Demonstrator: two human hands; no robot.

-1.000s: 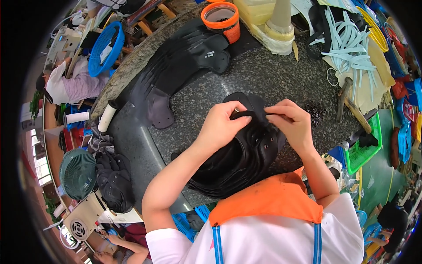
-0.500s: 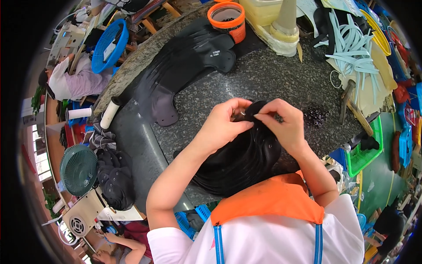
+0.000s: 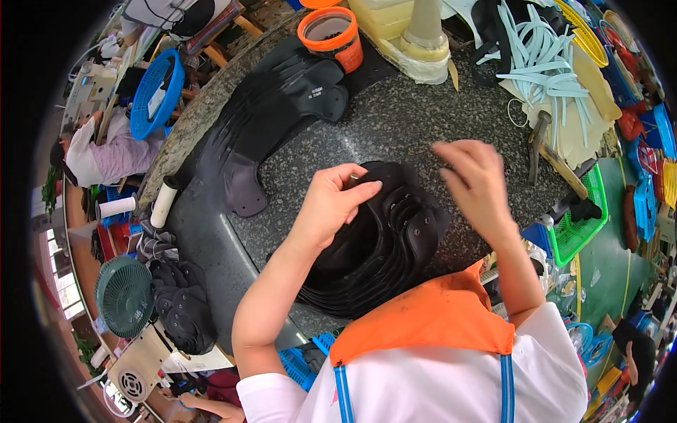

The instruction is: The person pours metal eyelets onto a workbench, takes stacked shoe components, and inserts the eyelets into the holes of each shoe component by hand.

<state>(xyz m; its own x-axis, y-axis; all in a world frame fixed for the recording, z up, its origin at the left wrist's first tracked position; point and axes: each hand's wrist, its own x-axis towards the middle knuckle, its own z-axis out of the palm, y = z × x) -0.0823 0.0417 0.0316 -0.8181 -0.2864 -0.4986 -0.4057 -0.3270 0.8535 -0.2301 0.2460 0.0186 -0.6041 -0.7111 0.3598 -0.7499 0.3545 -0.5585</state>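
My left hand (image 3: 330,201) pinches the edge of a black shoe upper piece (image 3: 389,173) at the top of a fanned stack. The stack (image 3: 352,282) of black pieces, some with small metal eyelets, lies on the dark stone slab close to my body. My right hand (image 3: 478,180) is raised to the right of the stack, fingers and thumb apart, slightly blurred, with nothing visible in it. It covers the patch of slab where small loose eyelets lay. A second row of overlapping black pieces (image 3: 282,116) lies farther off to the left.
An orange tub (image 3: 330,37) with small dark parts stands at the back beside a pale cone-shaped post (image 3: 426,35). A hammer (image 3: 539,148) and pale blue strips (image 3: 546,67) lie on the right. A green basket (image 3: 585,222), a fan (image 3: 124,296) and a white spool (image 3: 164,203) flank the slab.
My right hand has left the piece and moved right, its fingers opening. My left hand keeps its pinch and has shifted slightly left. The view has swung a little, shifting the surroundings left.
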